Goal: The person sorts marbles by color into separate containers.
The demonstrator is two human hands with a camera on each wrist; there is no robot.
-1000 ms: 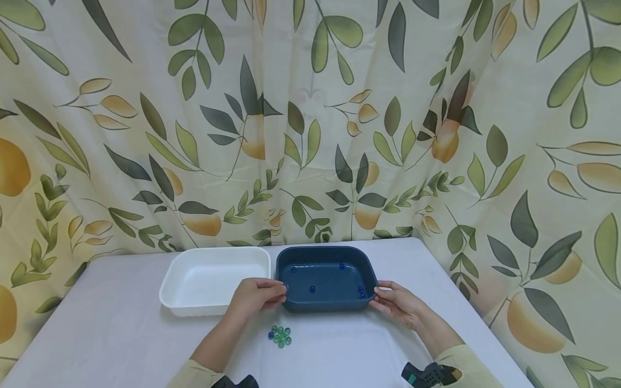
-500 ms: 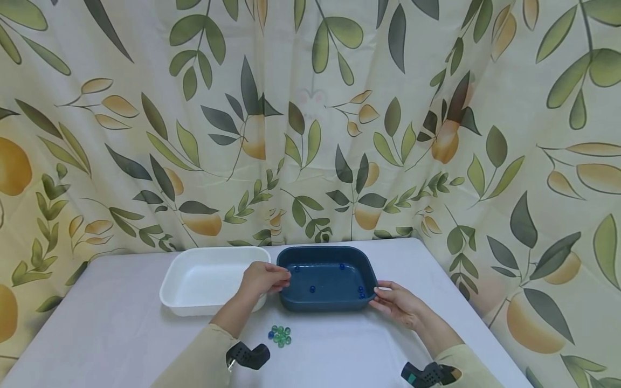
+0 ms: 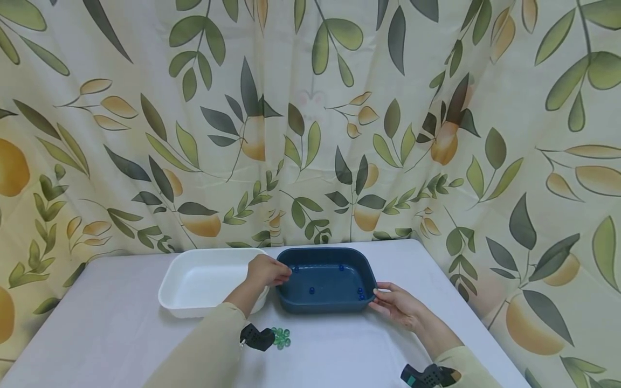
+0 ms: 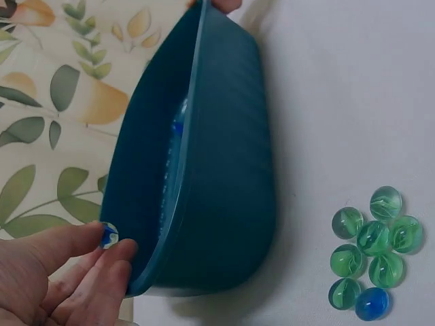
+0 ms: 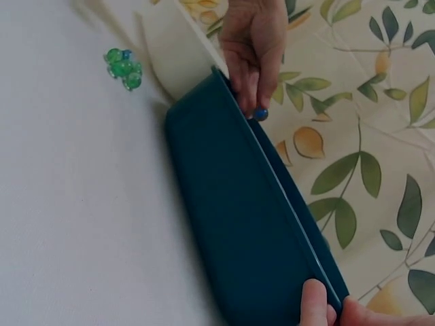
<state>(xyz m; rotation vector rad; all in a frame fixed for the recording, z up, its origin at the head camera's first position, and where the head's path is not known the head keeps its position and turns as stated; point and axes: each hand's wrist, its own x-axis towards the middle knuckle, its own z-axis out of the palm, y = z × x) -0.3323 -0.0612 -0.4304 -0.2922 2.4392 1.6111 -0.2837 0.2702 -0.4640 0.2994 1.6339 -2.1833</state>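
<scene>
A dark blue tray stands on the table with several blue marbles inside. At its left end my left hand pinches a marble between thumb and fingertips, right at the rim. The pinched marble looks clear with blue in it, and its blue also shows below the fingertips in the right wrist view. My right hand grips the tray's right rim, thumb and fingers on either side of the wall.
Left of the blue tray stands a white tray, partly behind the left forearm. A cluster of green marbles with one blue marble lies on the white-covered table in front. A leaf-print curtain hangs behind.
My left hand has moved from the blue tray's front left corner up and back along its left rim. The left wrist camera now partly covers the marble cluster. My right hand keeps its grip.
</scene>
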